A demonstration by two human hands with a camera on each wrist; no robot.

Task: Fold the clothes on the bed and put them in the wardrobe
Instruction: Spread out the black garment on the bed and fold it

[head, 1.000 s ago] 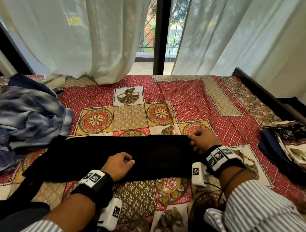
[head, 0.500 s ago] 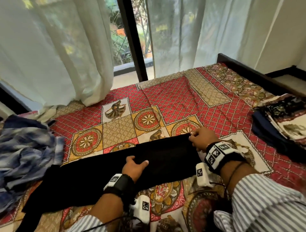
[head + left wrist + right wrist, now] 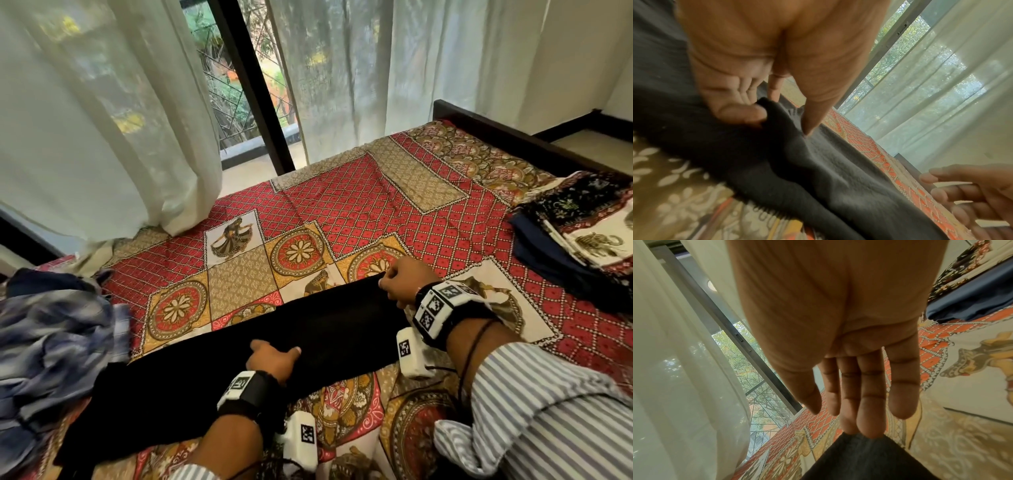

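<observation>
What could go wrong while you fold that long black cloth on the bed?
The black cloth is held only at one end: the right hand touches the corner with its fingers, and the left hand pinches a small bunch. It might slip and fold crookedly. Its far end trails toward the blue clothes pile, so pulling could drag or tangle them.
</observation>
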